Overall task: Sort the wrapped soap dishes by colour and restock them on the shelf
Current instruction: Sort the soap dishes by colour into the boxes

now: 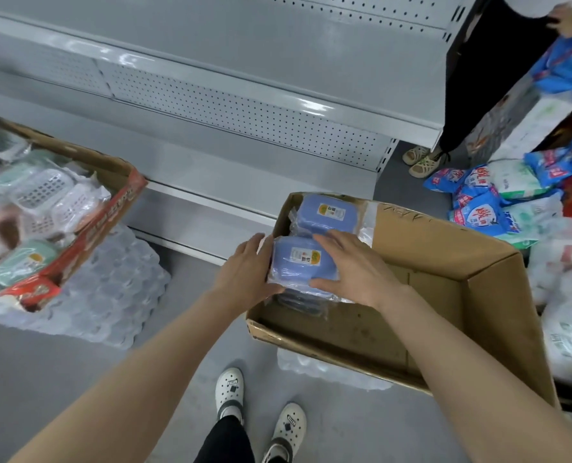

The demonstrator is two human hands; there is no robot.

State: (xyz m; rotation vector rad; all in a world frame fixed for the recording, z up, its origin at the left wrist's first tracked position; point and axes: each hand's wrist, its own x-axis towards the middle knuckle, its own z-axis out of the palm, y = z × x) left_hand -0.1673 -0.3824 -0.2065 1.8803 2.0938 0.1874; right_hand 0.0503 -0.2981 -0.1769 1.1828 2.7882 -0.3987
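Feet: a person's white clogs (230, 390) stand on the grey floor (77, 379), toes towards the shelving.
Arms: both bare forearms reach forward and down into the near left corner of an open brown box (445, 248).
Left hand: the left hand (244, 272) lies flat against the left side of a wrapped blue soap dish (294, 262), fingers straight and close together, thumb at the wrap's near corner.
Right hand: the right hand (351, 265) spans the same dish from the right, fingers spread over its far edge and thumb on its near edge, clamping it between them.
Task item: the blue soap dish, in clear film with a yellow label, tops a short stack of wrapped dishes against the box's left wall.
Behind it: a second blue soap dish (328, 212), also wrapped and labelled, sits just beyond in the far left corner of the box.
Box: the rest of the brown box floor is bare cardboard.
Left side: a red-printed box (117, 208) holds mixed wrapped dishes, among them a green dish (24, 262) and white slotted ones (44, 192); it rests on a clear-wrapped pack (111, 289).
Right side: blue-and-white detergent bags (478, 208) are heaped on the floor beside the brown box.
Beyond: a grey metal shelf (244, 105) with a perforated back panel runs across the scene.
Far right: another person in black trousers (478, 78) and beige sandals (423, 160) stands at the shelf's end.
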